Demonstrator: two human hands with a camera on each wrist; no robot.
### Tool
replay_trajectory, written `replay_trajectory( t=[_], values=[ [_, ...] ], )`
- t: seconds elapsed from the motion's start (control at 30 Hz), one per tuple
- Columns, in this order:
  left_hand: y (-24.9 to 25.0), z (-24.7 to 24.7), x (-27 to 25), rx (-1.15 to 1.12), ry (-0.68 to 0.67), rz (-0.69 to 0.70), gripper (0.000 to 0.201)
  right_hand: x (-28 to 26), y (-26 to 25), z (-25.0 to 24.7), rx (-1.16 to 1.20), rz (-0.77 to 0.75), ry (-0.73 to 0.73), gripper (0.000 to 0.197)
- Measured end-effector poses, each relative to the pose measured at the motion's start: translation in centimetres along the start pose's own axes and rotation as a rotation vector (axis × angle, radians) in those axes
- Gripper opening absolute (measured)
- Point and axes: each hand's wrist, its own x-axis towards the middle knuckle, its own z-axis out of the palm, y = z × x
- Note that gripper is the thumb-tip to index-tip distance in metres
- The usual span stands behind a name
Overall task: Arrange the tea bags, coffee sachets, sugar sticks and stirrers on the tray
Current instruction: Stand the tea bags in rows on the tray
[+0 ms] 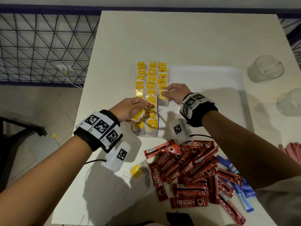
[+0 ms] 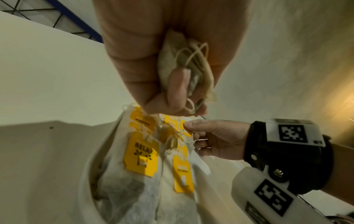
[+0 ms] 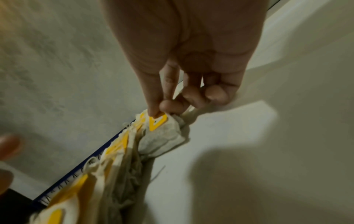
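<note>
Right hand (image 1: 176, 93) pinches a yellow-tagged paper tea bag (image 1: 162, 99) over the white plastic tray (image 1: 211, 82); left hand (image 1: 130, 109) clutches several more. Light, soft, tearable, they look best lifted by the tag.

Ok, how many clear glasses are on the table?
2: the first glass stands right of the tray's far corner; the second glass sits nearer, cut off by the picture's right edge.

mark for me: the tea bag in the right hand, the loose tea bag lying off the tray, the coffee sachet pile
tea bag in the right hand (image 1: 162, 100), head view, on its paper pouch below the yellow tag
loose tea bag (image 1: 136, 171), head view, on its yellow tag
coffee sachet pile (image 1: 192, 168), head view, on a red sachet mid-pile
</note>
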Motion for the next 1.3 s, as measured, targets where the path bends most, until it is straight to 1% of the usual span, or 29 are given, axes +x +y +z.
replay_trajectory(
  t=[0.1, 0.17, 0.27, 0.33, 0.37, 0.43, 0.5, 0.57, 0.6, 0.67, 0.77, 0.9, 0.97, 1.03, 1.07, 1.1, 1.13, 1.2, 1.23, 1.3],
  values=[
    [-0.1, 0.0, 0.0, -0.038, -0.015, -0.012, 0.017, 0.4, 0.1, 0.3, -0.019, 0.01, 0.027, 0.017],
    [-0.1, 0.0, 0.0, -0.062, -0.017, -0.02, 0.018, 0.5, 0.2, 0.5, -0.054, 0.017, 0.044, 0.019],
    [0.2, 0.1, -0.2, -0.185, -0.05, -0.053, 0.02, 0.2, 0.0, 0.1, -0.121, 0.005, 0.093, 0.032],
    [0.5, 0.0, -0.3, -0.317, -0.082, -0.094, 0.025, -0.7, -0.6, -0.3, -0.188, -0.028, 0.126, 0.043],
    [0.7, -0.1, -0.2, -0.359, -0.088, -0.12, 0.03, -1.5, -1.0, -0.5, -0.184, -0.064, 0.121, 0.044],
    [0.9, -0.3, -0.1, -0.432, -0.101, -0.158, 0.04, -3.5, -2.0, -0.7, -0.133, -0.146, 0.03, 0.036],
    [1.2, -0.3, 0.0, -0.518, -0.127, -0.17, 0.047, -5.7, -2.8, -0.6, -0.056, -0.186, -0.129, 0.027],
    [1.5, -0.1, -0.2, -0.589, -0.124, -0.187, 0.048, -7.5, -3.1, -0.2, 0.0, -0.212, -0.248, 0.019],
    [1.7, 0.1, -0.2, -0.614, -0.114, -0.198, 0.047, -8.2, -3.1, 0.0, -0.004, -0.228, -0.282, 0.019],
    [2.0, 0.4, -0.5, -0.638, -0.101, -0.204, 0.045, -9.1, -2.9, 0.5, -0.065, -0.256, -0.309, 0.025],
    [2.2, 0.9, -1.0, -0.686, -0.135, -0.208, 0.042, -9.5, -2.4, 1.3, -0.105, -0.279, -0.261, 0.031],
    [1.8, 1.2, -1.9, -0.675, -0.195, -0.192, 0.039, -10.0, -2.2, 1.9, -0.063, -0.261, -0.226, 0.026],
    [1.6, 1.1, -2.1, -0.659, -0.216, -0.172, 0.042, -10.1, -2.3, 2.2, -0.055, -0.236, -0.198, 0.023],
    [1.5, 1.1, -2.3, -0.612, -0.234, -0.134, 0.047, -10.1, -2.4, 2.3, -0.05, -0.221, -0.167, 0.02],
    [1.4, 1.1, -2.4, -0.578, -0.233, -0.107, 0.05, -10.1, -2.4, 2.4, -0.043, -0.221, -0.155, 0.014],
    [1.4, 1.1, -2.6, -0.531, -0.225, -0.078, 0.052, -10.1, -2.4, 2.4, -0.034, -0.222, -0.152, 0.01],
    [1.4, 1.1, -2.8, -0.47, -0.212, -0.046, 0.053, -10.0, -2.4, 2.5, -0.028, -0.221, -0.155, 0.01],
    [1.4, 1.2, -3.4, -0.367, -0.201, 0.031, 0.046, -10.0, -2.4, 2.6, -0.035, -0.198, -0.179, 0.018],
    [1.4, 1.3, -3.6, -0.348, -0.2, 0.065, 0.041, -10.1, -2.5, 2.5, -0.037, -0.186, -0.192, 0.018],
    [1.6, 1.3, -4.0, -0.349, -0.167, 0.088, 0.032, -10.3, -2.8, 2.2, -0.025, -0.181, -0.221, 0.012]
  ],
)
